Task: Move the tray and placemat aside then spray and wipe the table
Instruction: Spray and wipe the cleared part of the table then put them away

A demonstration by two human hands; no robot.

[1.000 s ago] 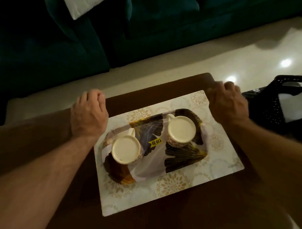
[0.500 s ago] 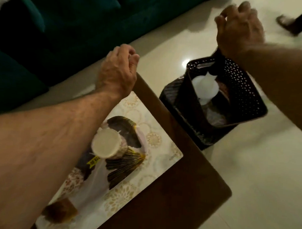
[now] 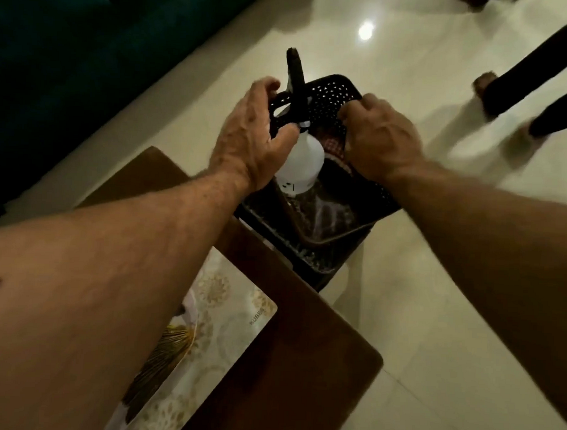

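We see both hands reaching past the far corner of the table [image 3: 290,359] into a black perforated basket [image 3: 331,97] that stands on the pale floor [image 3: 433,300] just beside that corner. The left hand [image 3: 252,139] curls its fingers around the neck of a white spray bottle [image 3: 301,160], just under the black trigger head [image 3: 295,77], and the bottle stands upright inside the basket. The right hand [image 3: 379,144] has its fingers curled down onto a dark checked cloth [image 3: 333,142] at the basket's right side; whether it actually grips the cloth we cannot tell. The placemat [image 3: 221,315] lies on the table near its right edge, with the tray [image 3: 171,339] on it, mostly hidden under the left forearm. A dark sofa [image 3: 72,46] runs along the far left.
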